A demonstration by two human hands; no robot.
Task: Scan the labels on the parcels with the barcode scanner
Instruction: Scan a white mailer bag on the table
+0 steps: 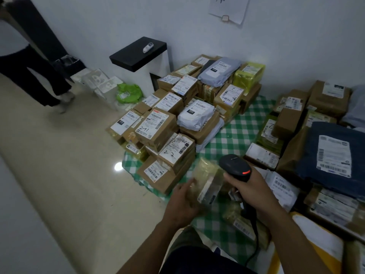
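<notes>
One person's legs [29,76] are being recorded at far left, on the floor. One black-topped stand [138,54] is being occupied by one small white device [148,47]. Two piles of parcels, too many for an exact count, are being kept on one green checked cloth [237,131]. In the left pile [177,107], handwritten digits 2, 4, 1 are being shown on one carton [156,126], digits 2, 3 on a second carton [175,149], and "010" on a white mailer [195,114]. One blurred parcel [209,182], label unreadable, is being gripped by the left hand [185,200] above the cloth. One black barcode scanner [235,167], red light lit, is being clasped by the right hand [250,186] just beside it. One dark blue mailer [333,157] is being carried on the right pile [292,115].
</notes>
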